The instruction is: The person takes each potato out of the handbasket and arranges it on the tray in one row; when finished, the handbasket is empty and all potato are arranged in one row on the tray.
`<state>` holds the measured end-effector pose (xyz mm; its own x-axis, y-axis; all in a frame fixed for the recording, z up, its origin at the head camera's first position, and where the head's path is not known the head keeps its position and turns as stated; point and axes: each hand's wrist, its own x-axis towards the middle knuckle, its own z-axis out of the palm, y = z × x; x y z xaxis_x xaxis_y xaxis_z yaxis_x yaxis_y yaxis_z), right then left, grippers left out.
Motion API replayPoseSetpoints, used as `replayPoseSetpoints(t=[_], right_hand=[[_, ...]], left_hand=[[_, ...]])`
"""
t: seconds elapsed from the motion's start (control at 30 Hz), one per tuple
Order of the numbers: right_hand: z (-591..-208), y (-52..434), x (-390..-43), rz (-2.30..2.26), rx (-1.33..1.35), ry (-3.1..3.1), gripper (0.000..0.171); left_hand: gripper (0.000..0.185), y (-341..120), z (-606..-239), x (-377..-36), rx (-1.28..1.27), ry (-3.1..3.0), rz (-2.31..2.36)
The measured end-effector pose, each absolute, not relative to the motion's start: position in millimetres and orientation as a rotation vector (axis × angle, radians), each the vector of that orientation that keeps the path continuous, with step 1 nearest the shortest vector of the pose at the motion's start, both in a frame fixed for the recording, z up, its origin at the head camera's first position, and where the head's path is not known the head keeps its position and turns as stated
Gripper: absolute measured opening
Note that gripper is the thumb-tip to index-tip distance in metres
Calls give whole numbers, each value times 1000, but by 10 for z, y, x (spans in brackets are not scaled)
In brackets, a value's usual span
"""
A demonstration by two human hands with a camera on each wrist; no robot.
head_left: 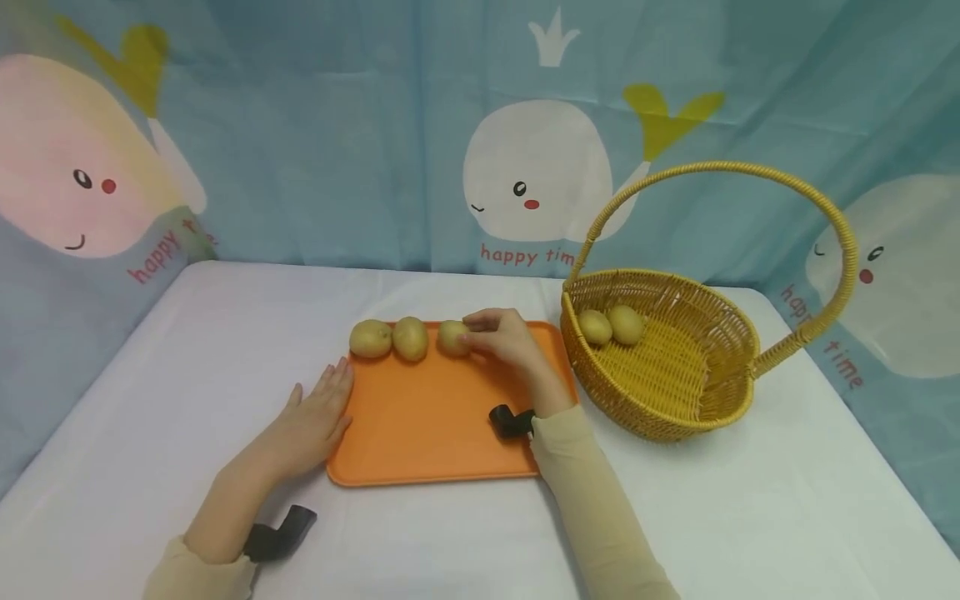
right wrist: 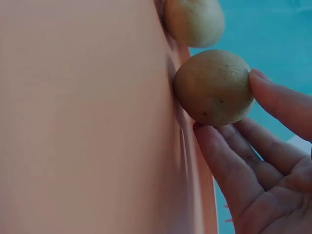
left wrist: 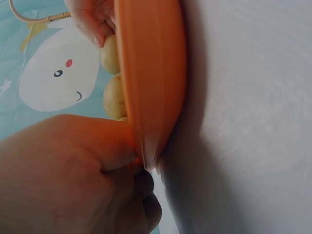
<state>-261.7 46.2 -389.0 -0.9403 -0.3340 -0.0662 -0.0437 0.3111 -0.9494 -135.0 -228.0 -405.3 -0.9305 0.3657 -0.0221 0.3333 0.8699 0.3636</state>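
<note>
An orange tray (head_left: 427,417) lies on the white table. Three potatoes sit in a row along its far edge. My right hand (head_left: 480,333) pinches the rightmost potato (head_left: 452,338), which rests on the tray. The right wrist view shows that potato (right wrist: 213,87) between my thumb and fingers (right wrist: 229,165), with a second potato (right wrist: 194,22) behind it. The other two potatoes (head_left: 410,338) (head_left: 371,338) lie untouched. My left hand (head_left: 318,412) lies flat on the table with straight fingers, against the tray's left rim (left wrist: 151,73).
A wicker basket (head_left: 660,400) with a tall handle (head_left: 720,169) stands right of the tray, holding two potatoes (head_left: 595,327) (head_left: 627,324). A whale-print curtain (head_left: 337,150) closes off the back and sides. Bare white tablecloth (head_left: 750,517) surrounds the tray.
</note>
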Motion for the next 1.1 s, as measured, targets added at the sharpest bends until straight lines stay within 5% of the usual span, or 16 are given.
replayPoseSetpoints(t=[1.1], right_hand=[[-3959, 317, -2596, -1736, -258, 2375, 24]], left_hand=[[63, -2301, -4097, -1379, 543, 2924, 577]])
